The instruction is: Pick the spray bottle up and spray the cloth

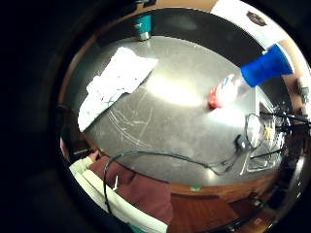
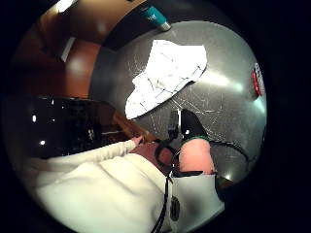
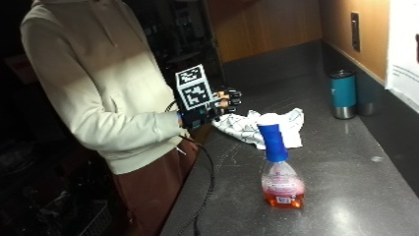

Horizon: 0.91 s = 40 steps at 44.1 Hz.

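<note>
A spray bottle (image 3: 279,169) with a blue head and orange-red liquid stands upright on the dark counter (image 3: 340,196), near its front. It also shows in the little finger side palm view as the bottle (image 1: 243,80). Behind it lies a crumpled white cloth (image 3: 252,125) with thin dark lines; the palm views show the same cloth (image 1: 116,80) (image 2: 165,75). My gloved right hand (image 3: 223,104) hovers at the counter's left edge, left of the cloth and apart from the bottle. Its fingers are loosely curled and hold nothing.
A teal tumbler (image 3: 343,93) stands at the back of the counter by the wall, beyond the cloth. A white paper sheet (image 3: 403,49) hangs on the wall at the right. A black cable (image 3: 208,182) droops from the hand along the counter's front edge.
</note>
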Each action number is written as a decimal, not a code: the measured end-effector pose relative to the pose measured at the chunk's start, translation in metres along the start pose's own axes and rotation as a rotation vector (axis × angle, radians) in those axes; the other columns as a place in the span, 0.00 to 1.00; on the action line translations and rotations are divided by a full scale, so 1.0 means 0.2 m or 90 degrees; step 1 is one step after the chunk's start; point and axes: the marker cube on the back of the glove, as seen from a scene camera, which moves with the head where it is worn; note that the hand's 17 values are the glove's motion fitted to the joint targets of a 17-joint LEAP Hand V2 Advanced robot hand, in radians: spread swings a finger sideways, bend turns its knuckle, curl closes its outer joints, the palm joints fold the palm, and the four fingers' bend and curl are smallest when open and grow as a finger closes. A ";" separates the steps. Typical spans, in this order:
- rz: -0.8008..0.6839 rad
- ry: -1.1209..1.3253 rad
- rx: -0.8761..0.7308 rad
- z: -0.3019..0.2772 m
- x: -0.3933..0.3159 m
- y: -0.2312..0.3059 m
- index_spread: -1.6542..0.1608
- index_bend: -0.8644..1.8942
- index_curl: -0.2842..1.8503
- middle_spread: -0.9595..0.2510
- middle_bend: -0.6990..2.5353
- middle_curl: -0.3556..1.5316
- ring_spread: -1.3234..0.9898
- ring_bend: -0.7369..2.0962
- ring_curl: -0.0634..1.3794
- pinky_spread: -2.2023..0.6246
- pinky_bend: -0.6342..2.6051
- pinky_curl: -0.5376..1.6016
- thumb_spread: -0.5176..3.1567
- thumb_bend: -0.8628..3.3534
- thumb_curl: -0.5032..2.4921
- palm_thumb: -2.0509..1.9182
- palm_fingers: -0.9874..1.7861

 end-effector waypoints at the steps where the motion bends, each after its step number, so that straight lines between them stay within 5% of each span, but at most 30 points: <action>1: 0.001 -0.001 0.002 0.00 0.00 0.00 0.80 0.39 0.16 0.79 0.27 0.21 0.58 0.33 0.06 0.81 0.30 0.29 0.24 0.29 0.21 0.66 0.41; 15: 0.050 -0.023 0.061 -0.03 0.15 0.14 0.71 0.38 0.22 0.79 0.27 0.26 0.59 0.35 0.13 0.84 0.30 0.34 0.36 0.27 0.26 0.69 0.41; 40: 0.258 -0.191 0.320 -0.12 0.61 0.21 0.72 0.35 0.21 0.81 0.30 0.33 0.59 0.39 0.20 0.84 0.32 0.39 0.40 0.21 0.30 0.70 0.38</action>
